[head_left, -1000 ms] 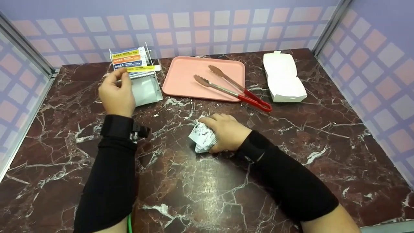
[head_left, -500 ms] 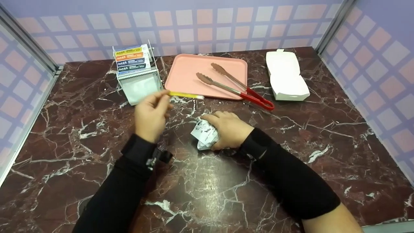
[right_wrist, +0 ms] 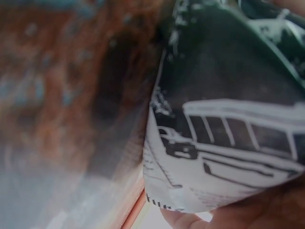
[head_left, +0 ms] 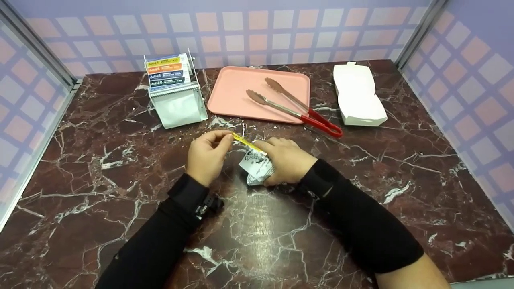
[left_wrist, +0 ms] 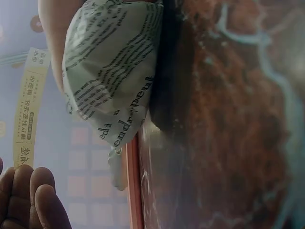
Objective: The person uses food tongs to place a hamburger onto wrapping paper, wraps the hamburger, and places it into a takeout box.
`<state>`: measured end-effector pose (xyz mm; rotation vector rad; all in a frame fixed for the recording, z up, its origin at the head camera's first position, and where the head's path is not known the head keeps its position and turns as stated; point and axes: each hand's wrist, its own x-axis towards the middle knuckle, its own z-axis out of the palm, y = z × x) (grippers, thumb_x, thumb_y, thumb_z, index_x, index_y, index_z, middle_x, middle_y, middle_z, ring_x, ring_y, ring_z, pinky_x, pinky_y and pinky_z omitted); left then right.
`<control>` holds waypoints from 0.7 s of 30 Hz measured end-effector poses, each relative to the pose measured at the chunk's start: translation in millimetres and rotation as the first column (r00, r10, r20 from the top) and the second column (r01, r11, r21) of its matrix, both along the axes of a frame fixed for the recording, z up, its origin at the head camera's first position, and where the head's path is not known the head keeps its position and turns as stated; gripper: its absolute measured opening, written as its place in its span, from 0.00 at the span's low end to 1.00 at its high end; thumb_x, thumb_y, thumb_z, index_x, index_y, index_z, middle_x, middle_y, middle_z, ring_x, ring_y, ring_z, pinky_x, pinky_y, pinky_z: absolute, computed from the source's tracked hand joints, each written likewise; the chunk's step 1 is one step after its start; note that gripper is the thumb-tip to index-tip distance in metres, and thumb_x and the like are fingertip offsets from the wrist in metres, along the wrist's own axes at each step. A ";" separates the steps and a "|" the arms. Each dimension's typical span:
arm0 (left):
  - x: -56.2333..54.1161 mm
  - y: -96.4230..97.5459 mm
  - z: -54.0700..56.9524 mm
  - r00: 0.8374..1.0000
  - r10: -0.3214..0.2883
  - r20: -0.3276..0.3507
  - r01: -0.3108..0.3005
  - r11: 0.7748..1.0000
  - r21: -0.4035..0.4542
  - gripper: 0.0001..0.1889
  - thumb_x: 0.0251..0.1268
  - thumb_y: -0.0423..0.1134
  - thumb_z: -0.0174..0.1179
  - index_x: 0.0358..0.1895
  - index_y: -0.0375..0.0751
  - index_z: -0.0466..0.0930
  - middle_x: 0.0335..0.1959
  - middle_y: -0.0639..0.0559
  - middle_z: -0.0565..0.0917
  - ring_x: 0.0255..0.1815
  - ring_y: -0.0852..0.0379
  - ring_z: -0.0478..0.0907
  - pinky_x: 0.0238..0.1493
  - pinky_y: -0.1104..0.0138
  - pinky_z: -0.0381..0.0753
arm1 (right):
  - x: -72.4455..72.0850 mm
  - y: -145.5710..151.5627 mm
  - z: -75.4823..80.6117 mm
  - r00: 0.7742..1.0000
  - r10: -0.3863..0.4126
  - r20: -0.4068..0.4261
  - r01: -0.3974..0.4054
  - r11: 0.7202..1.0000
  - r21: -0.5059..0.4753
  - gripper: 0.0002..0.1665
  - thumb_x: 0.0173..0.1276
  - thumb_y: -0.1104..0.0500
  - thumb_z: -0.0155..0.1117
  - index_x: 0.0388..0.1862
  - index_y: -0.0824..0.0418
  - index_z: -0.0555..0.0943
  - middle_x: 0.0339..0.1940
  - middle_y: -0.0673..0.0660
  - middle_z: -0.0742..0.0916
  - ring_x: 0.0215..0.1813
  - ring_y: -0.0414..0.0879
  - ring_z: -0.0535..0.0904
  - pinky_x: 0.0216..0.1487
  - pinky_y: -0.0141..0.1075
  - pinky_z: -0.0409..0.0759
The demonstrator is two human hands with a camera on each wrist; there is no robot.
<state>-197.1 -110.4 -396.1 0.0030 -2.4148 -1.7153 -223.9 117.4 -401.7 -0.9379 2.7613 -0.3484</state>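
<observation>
In the head view my left hand (head_left: 207,157) pinches one end of a yellow sticker strip (head_left: 249,143) between thumb and fingers. The strip's pale far end lies over the top of a package wrapped in printed paper (head_left: 255,167), close to the right hand's fingers; whether it touches the paper is hard to tell. My right hand (head_left: 290,162) grips that package from the right, on the table. Black lettering covers the wrapper (left_wrist: 109,67) in the left wrist view, where the strip (left_wrist: 27,109) stands up from the fingertips (left_wrist: 45,191). A vehicle drawing shows on the wrapper (right_wrist: 228,148) in the right wrist view.
A sticker dispenser (head_left: 179,107) with yellow, orange, blue and dark green labels stands at the back left. Red-handled tongs (head_left: 319,122) lie partly on a pink tray (head_left: 229,92). An opened white carton (head_left: 360,100) sits at the back right. Tiled panels enclose the dark marble table (head_left: 120,192).
My left hand has carried the yellow strip from the dispenser, rightward and toward me, to the wrapped package. The right hand keeps its grip on the package in place.
</observation>
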 end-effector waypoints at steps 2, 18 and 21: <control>0.4 1.0 -2.7 1.000 0.015 -0.003 -0.015 1.000 0.007 0.09 0.74 0.41 0.65 0.49 0.42 0.89 0.39 0.41 0.91 0.33 0.45 0.84 0.28 0.71 0.81 | 0.1 -0.2 0.4 1.000 0.004 0.003 -0.004 1.000 -0.003 0.69 0.46 0.43 0.86 0.85 0.53 0.62 0.69 0.60 0.80 0.71 0.58 0.75 0.80 0.55 0.66; 5.4 18.0 -10.8 0.999 0.049 0.002 -0.049 0.991 0.123 0.14 0.67 0.32 0.70 0.53 0.34 0.85 0.47 0.41 0.88 0.40 0.55 0.85 0.43 0.74 0.85 | 1.2 0.3 -1.8 0.999 -0.043 -0.022 0.043 0.998 -0.036 0.66 0.45 0.44 0.86 0.82 0.51 0.65 0.69 0.62 0.80 0.70 0.61 0.76 0.75 0.57 0.72; 4.0 17.5 -11.2 0.998 0.055 0.010 -0.056 0.993 0.099 0.14 0.67 0.33 0.70 0.53 0.33 0.86 0.48 0.41 0.89 0.40 0.53 0.86 0.41 0.75 0.84 | 1.1 1.0 -1.7 0.998 -0.060 -0.014 0.060 0.998 -0.035 0.67 0.45 0.43 0.86 0.83 0.51 0.63 0.70 0.62 0.79 0.71 0.61 0.75 0.76 0.57 0.70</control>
